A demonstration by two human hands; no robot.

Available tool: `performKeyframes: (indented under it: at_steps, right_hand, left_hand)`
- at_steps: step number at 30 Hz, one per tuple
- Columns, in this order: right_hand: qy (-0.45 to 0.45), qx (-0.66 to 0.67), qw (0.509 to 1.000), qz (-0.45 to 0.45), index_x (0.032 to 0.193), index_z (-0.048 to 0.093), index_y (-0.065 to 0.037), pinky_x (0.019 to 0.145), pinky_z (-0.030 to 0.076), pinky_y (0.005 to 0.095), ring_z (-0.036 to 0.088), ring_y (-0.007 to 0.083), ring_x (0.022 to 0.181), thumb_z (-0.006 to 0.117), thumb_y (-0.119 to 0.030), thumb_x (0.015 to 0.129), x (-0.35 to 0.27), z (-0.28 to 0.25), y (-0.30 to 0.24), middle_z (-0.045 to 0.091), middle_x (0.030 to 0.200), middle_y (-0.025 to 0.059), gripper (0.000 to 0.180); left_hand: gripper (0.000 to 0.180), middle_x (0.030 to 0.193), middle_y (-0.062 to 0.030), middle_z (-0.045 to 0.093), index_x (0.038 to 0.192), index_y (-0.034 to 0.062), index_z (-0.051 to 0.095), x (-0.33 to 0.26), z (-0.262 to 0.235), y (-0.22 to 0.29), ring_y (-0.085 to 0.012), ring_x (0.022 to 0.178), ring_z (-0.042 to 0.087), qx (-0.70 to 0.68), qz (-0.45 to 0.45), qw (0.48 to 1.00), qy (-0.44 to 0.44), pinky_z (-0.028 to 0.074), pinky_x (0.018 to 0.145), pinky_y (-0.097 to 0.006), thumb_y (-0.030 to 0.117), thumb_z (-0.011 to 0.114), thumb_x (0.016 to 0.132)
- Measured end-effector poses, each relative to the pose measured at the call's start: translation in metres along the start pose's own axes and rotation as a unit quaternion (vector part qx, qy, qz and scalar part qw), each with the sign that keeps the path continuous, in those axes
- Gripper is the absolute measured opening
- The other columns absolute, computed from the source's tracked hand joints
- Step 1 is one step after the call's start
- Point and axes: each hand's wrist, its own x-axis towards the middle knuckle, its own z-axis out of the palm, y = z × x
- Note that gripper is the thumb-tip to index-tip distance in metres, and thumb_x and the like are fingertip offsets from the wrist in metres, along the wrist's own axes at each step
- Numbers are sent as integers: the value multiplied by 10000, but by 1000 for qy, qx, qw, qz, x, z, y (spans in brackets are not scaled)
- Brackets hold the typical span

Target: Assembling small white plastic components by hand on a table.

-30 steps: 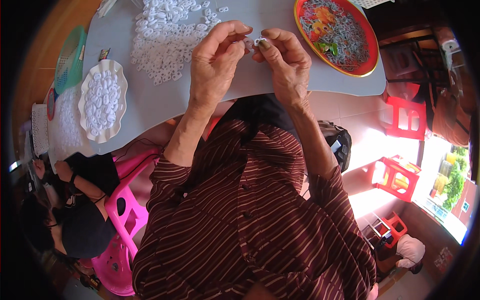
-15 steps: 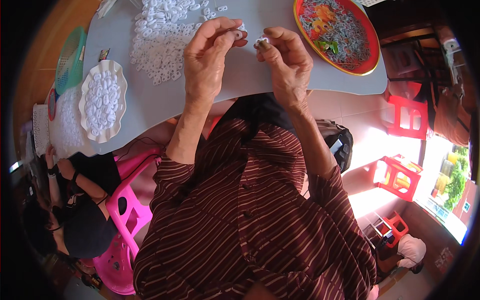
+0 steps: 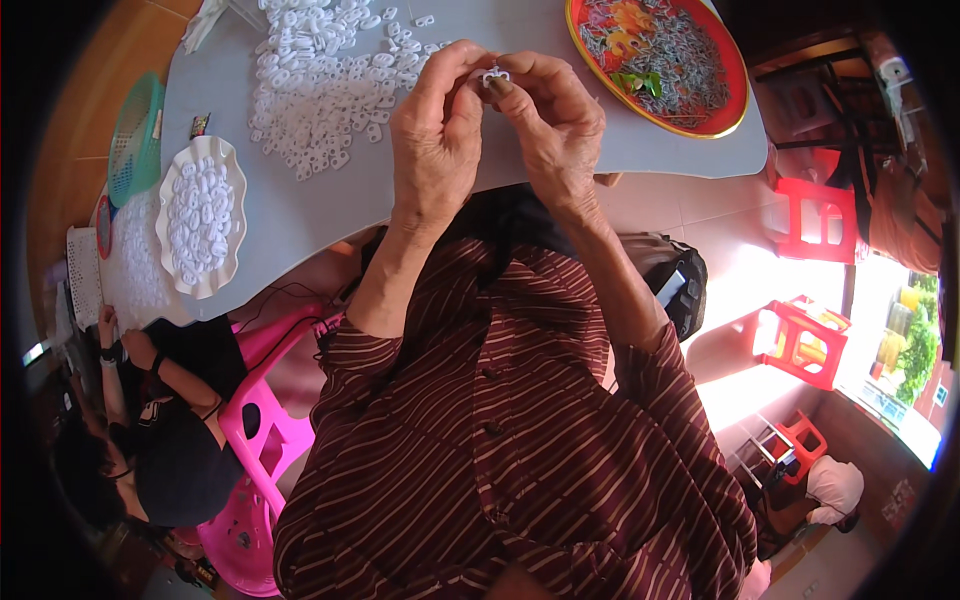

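My left hand and my right hand meet fingertip to fingertip above the near side of the grey table. Pinched between the right thumb and fingers is a small white plastic piece with holes in it. The left fingertips press against its left side; whatever they grip is mostly hidden behind thumb and fingers. Left of my hands spreads a loose heap of small white plastic pieces. Beyond it lie larger white oval pieces.
A scalloped white dish of white oval pieces stands at the left edge, near a green basket. On the right, a red round tray holds many small metal-grey parts. Another person sits at left by a pink chair.
My hands have come together from a gap; the left moved right and the right moved slightly left. The white pieces at their fingertips now meet. The view has shifted slightly.
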Motion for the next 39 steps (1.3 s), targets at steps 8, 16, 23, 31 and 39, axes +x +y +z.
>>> performKeyframes:
  at_steps: [8,16,23,31,39]
  right_hand:
    - [-48,-38,997,44,1017,545,19,761,485,221,596,100,832,612,8,827,-1,-6,-10,636,878,55,202]
    - [-83,-60,993,53,1090,502,-3,711,477,222,578,85,783,627,0,799,0,-6,-4,633,841,59,316]
    - [-74,-74,993,60,1108,493,-6,715,477,224,580,89,779,643,-20,795,-1,-5,-5,633,840,62,348]
    - [-72,-79,992,69,1105,501,-8,718,473,222,578,89,780,639,-20,797,-2,-4,-7,626,831,51,338]
    - [-83,-101,990,55,1109,503,-5,737,466,215,571,88,800,626,0,805,-1,-7,-6,613,828,42,329]
  left_hand:
    - [258,1022,-120,620,1127,-8,483,16,-25,0,-149,797,606,-172,-128,976,-40,515,734,-265,-22,459,871]
    - [309,1055,-124,613,1207,9,441,23,-32,9,-140,877,576,-82,-123,983,-112,451,818,-266,54,445,900]
    - [314,1006,-90,636,1220,58,438,26,-35,16,-127,876,586,49,-66,986,-143,445,808,-253,59,437,906]
    - [351,963,-106,636,1223,81,439,29,-36,19,-147,829,608,91,-18,982,-163,477,741,-266,3,458,881]
    - [342,909,-91,627,1211,44,447,34,-37,19,-131,813,593,103,-31,974,-198,477,748,-263,5,489,874]
